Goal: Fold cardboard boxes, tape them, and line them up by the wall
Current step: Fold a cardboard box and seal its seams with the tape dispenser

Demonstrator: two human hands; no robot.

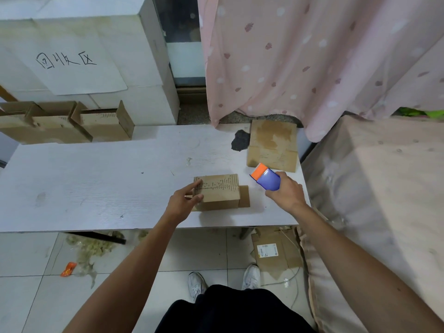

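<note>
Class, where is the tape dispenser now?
Head view: the right hand grips the tape dispenser near the right edge of the table, just right of the box.

A single head-worn wide-angle view looks steeply down and forward over the table's point(96, 188) near edge, close to it.

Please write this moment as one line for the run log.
folded box: on table | left hand: rests on its left end | right hand: grips tape dispenser, right of box, not touching it

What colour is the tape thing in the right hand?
Blue-purple plastic tape dispenser with an orange end; head view.
</note>
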